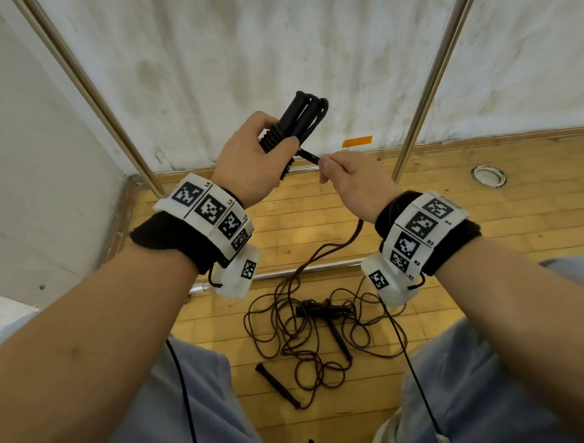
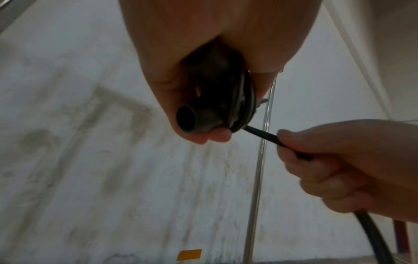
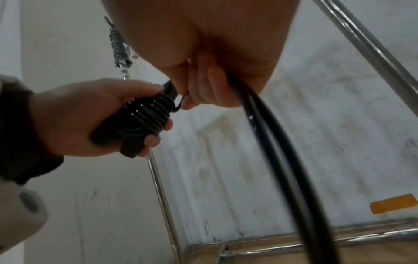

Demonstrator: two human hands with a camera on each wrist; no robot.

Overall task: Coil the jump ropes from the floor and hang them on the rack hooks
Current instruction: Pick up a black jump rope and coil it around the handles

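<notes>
The left hand (image 1: 247,156) is closed around a bundle (image 1: 299,120) of black jump rope: two handles side by side with cord wound in tight turns around them, the handle tips sticking up above the fist. From the left wrist view the hollow end of one handle (image 2: 186,119) pokes out below the curled fingers, and the right wrist view shows the wraps (image 3: 147,114) stacked neatly against the palm. The right hand (image 1: 356,181) sits just beside it, fingers curled and pinching the free cord (image 1: 309,155) where it leaves the bundle; the short stretch between the two hands is taut. Below the right hand the cord (image 3: 271,151) drops toward the floor (image 1: 485,233). On the wooden floor, between the person's knees, lies a loose tangle (image 1: 322,330) of brownish rope with black handles in it; one handle (image 1: 277,386) lies apart at the near side of the heap, and another pair (image 1: 324,308) rests in the middle of it. Whether the hanging cord joins this tangle I cannot tell. A metal rack (image 1: 429,91) stands against the white wall, its two uprights rising on either side of the hands and a low bar running along the floor beneath them. A strip of orange tape (image 1: 357,141) is stuck low on the wall.
</notes>
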